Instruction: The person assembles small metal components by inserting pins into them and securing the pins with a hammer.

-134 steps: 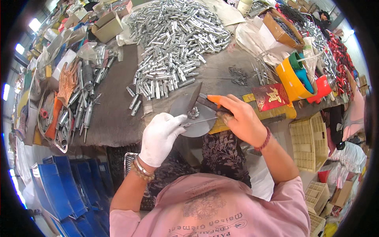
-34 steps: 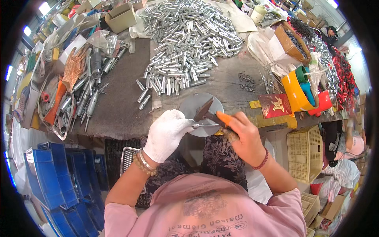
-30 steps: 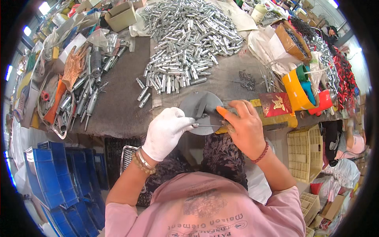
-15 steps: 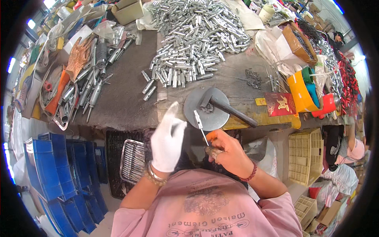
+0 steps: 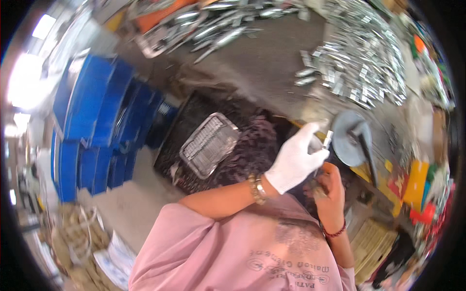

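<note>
A person in a pink top looks down over their own chest, the view tilted and partly blurred by motion. Nearest, the right hand (image 5: 329, 190), bare with a dark red bead bracelet at the wrist, is curled closed just below the counter's edge; what it grips is hidden. Touching it from above, the left hand (image 5: 295, 160), in a white glove with gold bracelets at the wrist, is closed around a small silver metal piece (image 5: 328, 139) pinched at the fingertips, held upright just in front of the counter (image 5: 272, 68).

To the left of the hands, lower down, a shallow wire mesh tray (image 5: 208, 144) sits tilted on a dark crate (image 5: 177, 140); its contents cannot be made out. Further left stand stacked blue plastic bins (image 5: 92, 116).

On the counter just beyond the hands lies a round grey metal disc (image 5: 350, 138) with a dark handle across it. Farther back, a large loose heap of small silver metal parts (image 5: 364, 63) spreads over the counter's surface. At the far edge, a blurred tray of long silver tools (image 5: 204, 24) is visible.
</note>
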A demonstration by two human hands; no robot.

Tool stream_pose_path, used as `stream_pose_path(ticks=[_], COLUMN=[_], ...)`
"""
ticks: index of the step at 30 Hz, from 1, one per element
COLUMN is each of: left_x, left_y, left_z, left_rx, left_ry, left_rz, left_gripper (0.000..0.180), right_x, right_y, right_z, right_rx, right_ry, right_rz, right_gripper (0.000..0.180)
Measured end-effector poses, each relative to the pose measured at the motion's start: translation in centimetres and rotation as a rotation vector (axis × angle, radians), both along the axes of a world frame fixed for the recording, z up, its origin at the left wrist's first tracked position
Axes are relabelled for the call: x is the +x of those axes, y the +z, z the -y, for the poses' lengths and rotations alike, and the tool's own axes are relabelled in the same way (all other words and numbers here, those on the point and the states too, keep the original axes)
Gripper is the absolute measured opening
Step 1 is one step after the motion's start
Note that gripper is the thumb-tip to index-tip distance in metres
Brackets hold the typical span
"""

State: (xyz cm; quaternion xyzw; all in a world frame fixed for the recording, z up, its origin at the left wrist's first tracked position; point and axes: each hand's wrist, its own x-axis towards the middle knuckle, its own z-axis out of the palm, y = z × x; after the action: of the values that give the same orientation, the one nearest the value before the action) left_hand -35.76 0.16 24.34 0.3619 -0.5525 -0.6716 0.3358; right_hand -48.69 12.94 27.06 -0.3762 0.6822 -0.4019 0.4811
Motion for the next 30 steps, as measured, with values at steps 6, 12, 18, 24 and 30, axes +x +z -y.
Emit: stream_pose_path(ticks=[6,12,18,24,30], left_x=[10.8,30.3,35.4,36.3,34.1], left_y=[-3.3,-21.4,-23.7,-25.6,-23.4], left_z=[1.2,-1.3,-2.6,-2.4,-1.0], left_rx=[-0.086,-0.058,0.24,0.24,0.133], left_ry=[0.294,0.732,0.72,0.664,0.535], left_rz=[0.355,0.864,1.054,1.169,1.27], left_gripper=[0.066,0.053,0.052,0.052,0.054], right_x=[0.3,0.7,1.0,0.8,0.3], right_y=[-1.3,-2.7,-3.5,-3.8,-4.1], right_z=[1.1,2.1,2.0,1.6,1.0], right_rx=[0.011,0.057,0.084,0.115,0.111], right_ry=[0.174,0.192,0.222,0.201,0.17], right_rz=[-0.006,0.069,0.072,0.105,0.129], right_gripper=[0.073,0.072,0.07,0.067,0.063])
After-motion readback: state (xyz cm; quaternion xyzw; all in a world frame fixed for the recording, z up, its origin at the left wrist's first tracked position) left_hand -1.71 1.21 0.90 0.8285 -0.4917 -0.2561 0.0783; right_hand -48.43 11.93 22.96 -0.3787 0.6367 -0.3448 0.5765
